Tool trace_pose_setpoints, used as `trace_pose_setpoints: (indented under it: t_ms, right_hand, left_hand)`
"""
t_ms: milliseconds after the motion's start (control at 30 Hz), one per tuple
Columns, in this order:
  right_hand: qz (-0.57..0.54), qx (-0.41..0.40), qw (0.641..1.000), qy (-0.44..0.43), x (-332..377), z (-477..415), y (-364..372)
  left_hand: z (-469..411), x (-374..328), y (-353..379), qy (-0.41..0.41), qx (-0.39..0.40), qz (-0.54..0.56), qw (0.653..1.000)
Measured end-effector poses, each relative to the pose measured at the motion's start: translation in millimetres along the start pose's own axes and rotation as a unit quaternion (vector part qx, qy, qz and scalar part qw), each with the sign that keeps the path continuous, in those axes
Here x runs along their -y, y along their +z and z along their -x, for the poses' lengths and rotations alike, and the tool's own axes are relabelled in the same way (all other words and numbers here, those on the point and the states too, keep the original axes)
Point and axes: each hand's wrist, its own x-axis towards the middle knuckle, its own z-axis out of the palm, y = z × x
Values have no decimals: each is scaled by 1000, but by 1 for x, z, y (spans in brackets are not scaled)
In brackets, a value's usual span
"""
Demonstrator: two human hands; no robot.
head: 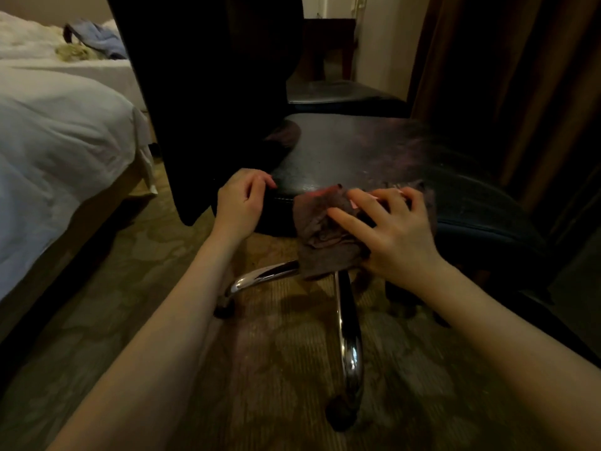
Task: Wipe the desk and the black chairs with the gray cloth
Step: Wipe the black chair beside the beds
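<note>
Cloth (320,236) drapes over the front edge of the chair (357,151) seat, pressed there by the right hand (396,229) with flat, spread fingers; the left hand (242,200) curls at the seat rim beside it, gripping or not I cannot tell. Merely pinned, the cloth may slip to the carpet (276,353), and a hard push could roll the chair on its castors (341,415). No writing is readable.

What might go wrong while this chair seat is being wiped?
The chair stands on wheels, so the push of the right hand may roll it away, though the left hand rests at the seat edge. The gray cloth hangs over that edge and might slip to the carpet.
</note>
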Motion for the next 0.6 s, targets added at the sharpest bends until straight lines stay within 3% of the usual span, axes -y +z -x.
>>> trace_pose_setpoints:
  t_ms: [67,133,233,367,600]
  right_hand:
    - [9,-4,1000,-3,-12,18,-8]
    - [16,-8,1000,-4,-14,26,-12]
    - [20,-22,1000,5,-3,20,-7]
    - [12,-35,999,-9,2,21,-3]
    - [65,-47,996,39,-41,65,-25]
  left_hand:
    - [3,-12,5,7,-7,-28,1000]
    - [9,-36,17,63,-11,-30,997]
    - [17,-71,38,128,42,42,990]
    - [15,-63,50,38,32,120,992]
    - [17,-54,57,86,-9,46,995]
